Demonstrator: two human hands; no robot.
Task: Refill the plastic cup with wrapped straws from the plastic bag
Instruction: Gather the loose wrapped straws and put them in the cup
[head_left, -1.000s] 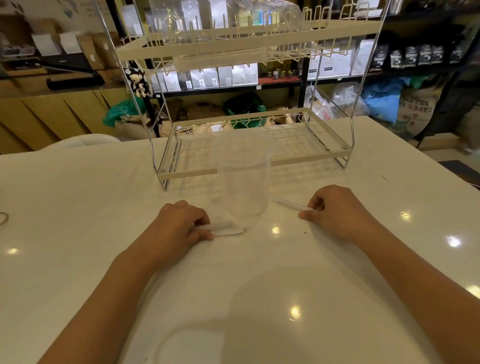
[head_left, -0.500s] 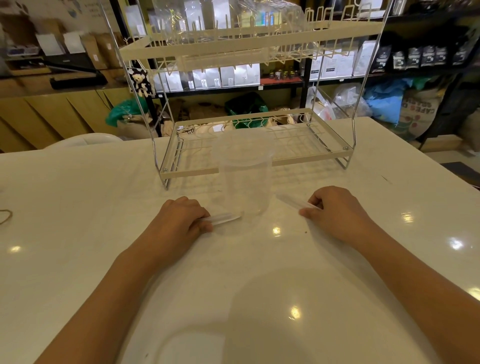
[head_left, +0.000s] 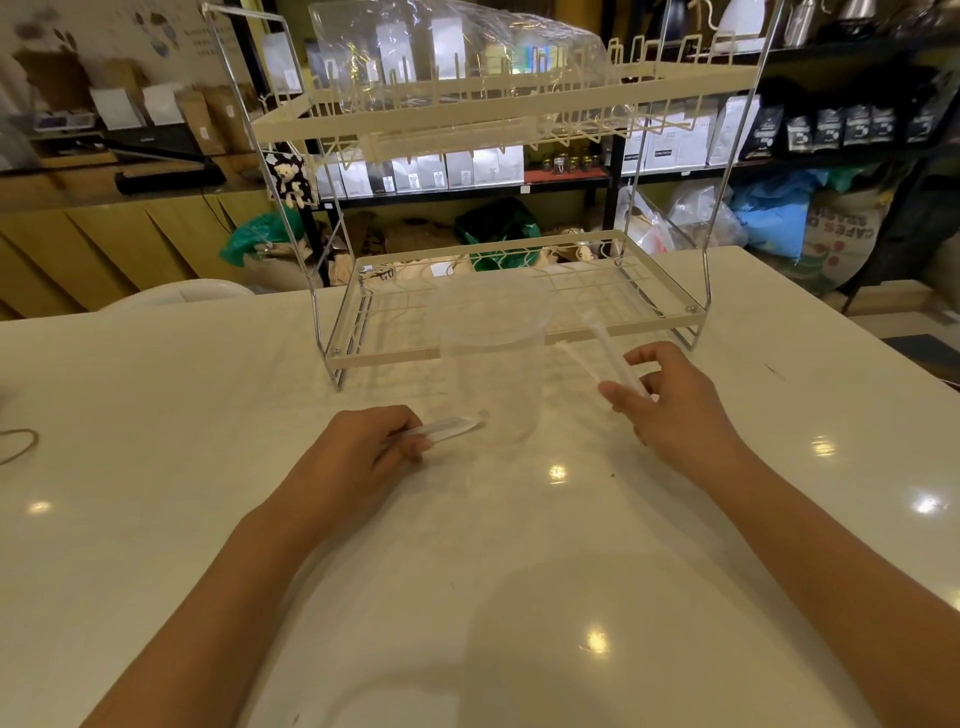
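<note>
The right hand (head_left: 680, 410) pinches two wrapped straws (head_left: 613, 358) between thumb and fingers (head_left: 615, 397). The hand is lifted off the white surface (head_left: 156, 441). The straws rise from the fingers, tilting up and to the left, with their free ends pointing toward the clear plastic cup (head_left: 493, 364). The ends sit beside the cup's rim on its right, near rim height, not yet over the opening.

The left hand (head_left: 363, 452) rests on the surface, fingers closed around another wrapped straw (head_left: 447, 429). This straw lies nearly flat, with its long axis running left to right. Its free tip touches or nearly touches the lower left wall of the cup; which of the two cannot be told.

The cup stands upright between the two hands, toward the middle of the surface, right in front of the bottom tier of a two-tier wire rack (head_left: 519, 291). It looks empty, though its clear wall makes that hard to confirm. A clear plastic bag (head_left: 457, 57) lies on the rack's top tier, well above and behind the cup.

The right hand looks nearer to delivering: its straws likely need only to tip upright over the rim and drop in. The left straw probably has to be raised and turned on end first.
</note>
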